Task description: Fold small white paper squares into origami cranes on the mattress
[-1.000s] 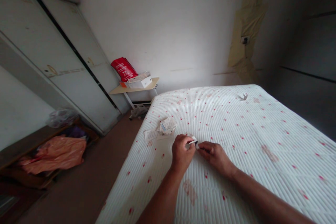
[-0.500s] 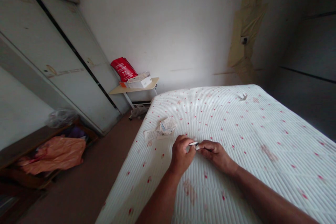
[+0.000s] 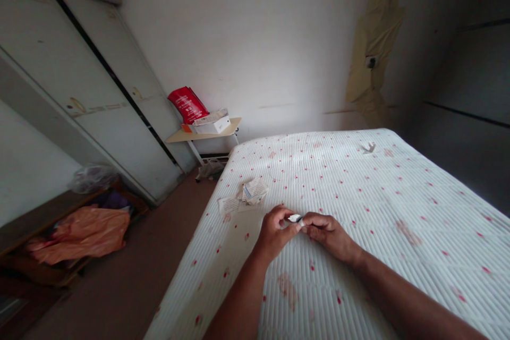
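Over the middle of the bed, my left hand (image 3: 275,229) and my right hand (image 3: 327,232) meet at a small folded piece of paper (image 3: 295,218). The paper is white with a dark patch at its right end. My right thumb and index finger pinch that right end. At its left side, my left thumb and index finger close on it, the thumb tip close to the right fingers. Printed paper sheets (image 3: 255,191) lie loosely stacked beyond my left hand. Farther back on the right sits a small folded paper shape (image 3: 368,147) with pointed ends.
A mattress (image 3: 342,186) with a ribbed, red-dotted cover spreads below my hands. Behind its far left corner stands a small table (image 3: 179,136) bearing a white box (image 3: 213,126) and a red bag (image 3: 187,105). A cabinet (image 3: 99,101) and an orange plastic bag (image 3: 85,234) are at left.
My left thumb has shifted right toward my right fingers, and the left index finger has lifted slightly. More of the folded paper's face shows. My right hand has barely moved.
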The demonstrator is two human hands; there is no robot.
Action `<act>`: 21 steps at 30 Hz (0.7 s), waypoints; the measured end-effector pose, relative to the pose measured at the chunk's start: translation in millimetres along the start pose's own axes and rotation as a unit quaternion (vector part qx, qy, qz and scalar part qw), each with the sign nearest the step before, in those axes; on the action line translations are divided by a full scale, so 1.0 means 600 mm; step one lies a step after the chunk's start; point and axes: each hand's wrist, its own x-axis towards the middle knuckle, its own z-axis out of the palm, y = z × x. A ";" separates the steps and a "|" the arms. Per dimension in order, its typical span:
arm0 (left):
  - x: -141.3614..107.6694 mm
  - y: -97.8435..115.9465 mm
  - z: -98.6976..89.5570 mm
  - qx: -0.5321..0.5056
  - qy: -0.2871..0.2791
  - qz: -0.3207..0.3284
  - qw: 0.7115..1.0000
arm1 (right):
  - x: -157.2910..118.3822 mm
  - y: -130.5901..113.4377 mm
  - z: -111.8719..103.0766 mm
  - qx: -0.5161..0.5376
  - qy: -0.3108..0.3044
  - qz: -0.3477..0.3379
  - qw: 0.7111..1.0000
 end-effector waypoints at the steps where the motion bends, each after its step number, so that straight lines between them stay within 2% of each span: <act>1: 0.000 0.001 0.000 -0.015 -0.005 -0.018 1.000 | 0.000 0.000 0.001 0.002 0.000 -0.003 1.000; 6: 0.000 0.005 0.001 -0.049 -0.015 -0.072 0.996 | 0.001 0.000 0.004 -0.005 0.004 -0.029 1.000; 15: -0.001 0.010 -0.002 -0.049 -0.023 -0.084 0.995 | 0.001 0.005 0.004 -0.030 0.009 -0.072 0.997; 21: -0.002 0.008 0.000 -0.020 -0.024 -0.071 0.997 | 0.000 0.005 0.006 -0.034 0.011 -0.066 0.997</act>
